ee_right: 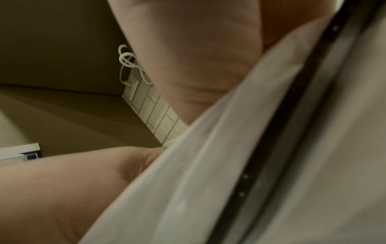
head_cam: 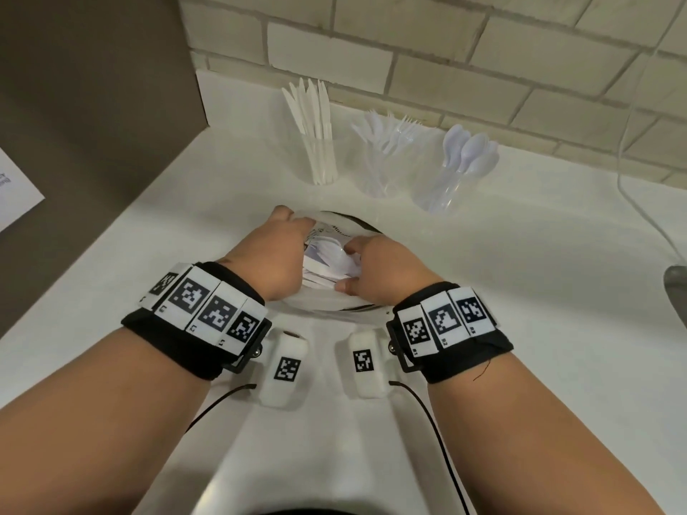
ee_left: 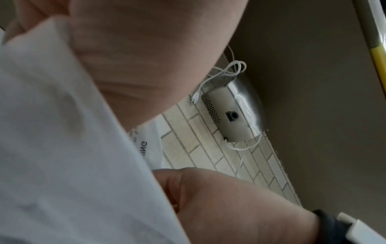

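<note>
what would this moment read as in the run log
left hand: grips bag | right hand: grips bag | bag: cutlery inside | behind: knife cup, fork cup, spoon cup

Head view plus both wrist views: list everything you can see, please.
Knife cup: one, clear, white knives, back left.
Fork cup: one, clear, white forks, back middle.
Spoon cup: one, clear, white spoons, back right.
Bag: one, clear, printed, white cutlery inside, between hands.
Plate: one, white, dark rim, under bag.
Counter: one, white, below everything.
Cable: one, white, far right.
Silver box: one, under cabinet.
Left hand: one, grips bag.
Right hand: one, grips bag.
</note>
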A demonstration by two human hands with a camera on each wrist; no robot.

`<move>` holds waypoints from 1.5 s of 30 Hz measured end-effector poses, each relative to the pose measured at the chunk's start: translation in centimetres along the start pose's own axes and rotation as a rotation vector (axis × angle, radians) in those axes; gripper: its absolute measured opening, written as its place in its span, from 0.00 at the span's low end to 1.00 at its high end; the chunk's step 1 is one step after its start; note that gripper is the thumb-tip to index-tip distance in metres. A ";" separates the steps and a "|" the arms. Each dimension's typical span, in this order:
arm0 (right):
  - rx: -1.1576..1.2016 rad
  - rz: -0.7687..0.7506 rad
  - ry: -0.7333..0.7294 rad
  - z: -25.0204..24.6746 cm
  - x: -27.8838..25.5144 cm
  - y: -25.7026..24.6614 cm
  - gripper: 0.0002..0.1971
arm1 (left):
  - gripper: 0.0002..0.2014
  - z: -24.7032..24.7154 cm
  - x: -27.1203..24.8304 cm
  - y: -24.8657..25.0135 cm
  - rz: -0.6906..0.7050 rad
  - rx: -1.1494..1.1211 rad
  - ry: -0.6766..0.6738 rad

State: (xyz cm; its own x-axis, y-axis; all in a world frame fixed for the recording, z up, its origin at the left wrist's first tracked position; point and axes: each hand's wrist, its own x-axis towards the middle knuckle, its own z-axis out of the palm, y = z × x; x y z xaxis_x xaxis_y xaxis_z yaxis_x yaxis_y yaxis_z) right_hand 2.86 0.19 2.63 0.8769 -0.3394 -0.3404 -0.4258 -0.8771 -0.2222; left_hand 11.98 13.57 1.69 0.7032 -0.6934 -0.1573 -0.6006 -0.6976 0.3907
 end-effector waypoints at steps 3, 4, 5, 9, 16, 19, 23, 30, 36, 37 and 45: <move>-0.003 0.042 0.011 0.5 0.4 -0.2 0.29 | 0.37 0.1 0.0 -0.3 0.032 -0.081 0.040; -0.010 0.049 -0.010 0.4 0.5 -0.3 0.27 | 0.36 0.0 -0.1 -0.3 0.037 -0.102 0.051; -0.015 0.060 -0.031 0.3 0.5 -0.3 0.24 | 0.36 0.0 -0.1 -0.4 0.038 -0.111 0.053; -0.006 0.060 -0.052 0.0 0.9 -0.6 0.17 | 0.37 0.0 -0.1 -0.5 0.053 -0.096 0.030; 0.037 0.018 -0.069 -0.4 0.9 -0.5 0.24 | 0.40 0.0 0.0 -1.3 -0.017 -0.033 -0.010; 0.054 0.005 -0.050 -1.0 0.7 -0.3 0.21 | 0.41 -0.1 0.5 -1.8 -0.065 0.016 -0.044; 0.155 -0.027 -0.081 -0.5 0.2 -0.3 0.23 | 0.40 0.8 0.8 -1.7 -0.037 -0.001 -0.045; 0.125 -0.031 -0.151 -1.3 0.0 0.3 0.13 | 0.39 0.6 1.2 -2.1 -0.040 -0.059 -0.013; 0.244 -0.058 -0.098 -0.4 -0.4 -0.6 0.20 | 0.36 1.0 1.1 -1.9 -0.005 -0.086 -0.054; 0.248 -0.055 -0.097 -0.6 -0.4 -0.5 0.20 | 0.37 0.8 1.2 -2.1 -0.023 -0.078 -0.070; 0.517 -0.108 -0.046 -1.0 -0.8 1.0 0.19 | 0.38 0.4 0.7 -2.4 -0.016 -0.072 -0.082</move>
State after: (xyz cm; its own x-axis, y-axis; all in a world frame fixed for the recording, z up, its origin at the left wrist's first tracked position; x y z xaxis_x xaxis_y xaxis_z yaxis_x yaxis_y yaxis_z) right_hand 1.97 -0.72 3.56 0.9160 -0.2311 -0.3278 -0.3983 -0.6206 -0.6755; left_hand 13.74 14.65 0.31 0.6770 -0.6970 -0.2364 -0.5586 -0.6957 0.4516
